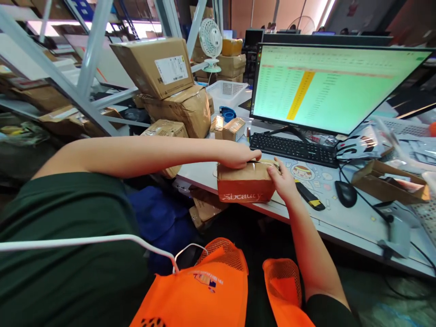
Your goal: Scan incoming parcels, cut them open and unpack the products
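Observation:
A small brown cardboard box (244, 185) with white lettering on its near side rests at the front edge of the white desk. Across its top lies my left hand (238, 156), fingers curled at a dark gap along the far top edge. My right hand (283, 180) grips the right end, thumb on top; some of its fingers are hidden behind the box. Just right of that hand is a black and yellow utility knife (309, 195) on the desk mat.
Behind the box stand a keyboard (294, 149) and a monitor (327, 86). A mouse (345, 193), an open carton (388, 181) and a grey handheld scanner (398, 231) lie to the right. Stacked cartons (180, 109), a white basket (227, 91) and a metal frame (91, 50) stand left.

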{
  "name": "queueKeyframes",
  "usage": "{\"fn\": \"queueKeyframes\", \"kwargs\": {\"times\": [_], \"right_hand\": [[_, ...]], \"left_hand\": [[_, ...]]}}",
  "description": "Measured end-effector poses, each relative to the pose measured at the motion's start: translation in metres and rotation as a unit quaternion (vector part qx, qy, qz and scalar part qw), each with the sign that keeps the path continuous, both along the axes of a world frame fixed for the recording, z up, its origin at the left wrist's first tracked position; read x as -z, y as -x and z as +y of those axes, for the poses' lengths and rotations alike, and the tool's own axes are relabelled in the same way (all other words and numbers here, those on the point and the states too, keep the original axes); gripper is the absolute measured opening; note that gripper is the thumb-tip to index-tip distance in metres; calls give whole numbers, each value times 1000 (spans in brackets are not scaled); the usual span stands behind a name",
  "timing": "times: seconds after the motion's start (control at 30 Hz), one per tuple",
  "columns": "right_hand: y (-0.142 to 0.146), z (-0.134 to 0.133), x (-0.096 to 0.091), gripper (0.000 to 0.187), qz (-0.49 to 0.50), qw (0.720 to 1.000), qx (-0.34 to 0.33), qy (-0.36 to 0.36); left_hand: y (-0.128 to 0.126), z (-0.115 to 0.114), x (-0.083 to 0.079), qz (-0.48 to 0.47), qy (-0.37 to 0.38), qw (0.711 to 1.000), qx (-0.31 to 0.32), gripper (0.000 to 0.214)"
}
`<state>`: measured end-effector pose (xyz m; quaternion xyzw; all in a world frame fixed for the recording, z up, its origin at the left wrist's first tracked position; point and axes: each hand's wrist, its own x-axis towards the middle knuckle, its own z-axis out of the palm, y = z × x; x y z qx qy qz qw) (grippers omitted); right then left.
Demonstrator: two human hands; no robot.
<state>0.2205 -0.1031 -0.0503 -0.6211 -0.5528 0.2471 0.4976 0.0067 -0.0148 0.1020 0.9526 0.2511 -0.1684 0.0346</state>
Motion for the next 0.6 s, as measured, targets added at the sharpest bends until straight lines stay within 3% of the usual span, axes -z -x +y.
{"fn": "queueKeyframes", "kwargs": {"times": [0.2,0.3,0.37,0.5,0.6], "right_hand": [[-5,3,-2,100,-19,999,-25,4],[-8,0,-7,92,-50,998,-37,2],[-5,-7,-18,82,-104,994,-19,-37],[22,-30,-45,44,-288,939,-6,-190],[46,-42,-55,29,-370,904,-53,-208]], "left_hand": [[0,0,-4,12,-18,1000,6,58],[2,1,-5,-12,-12,1000,5,58],[3,1,-5,-29,-5,1000,-3,59],[7,-6,3,-77,19,996,-36,61],[11,-14,13,-117,29,991,-56,60]]}}
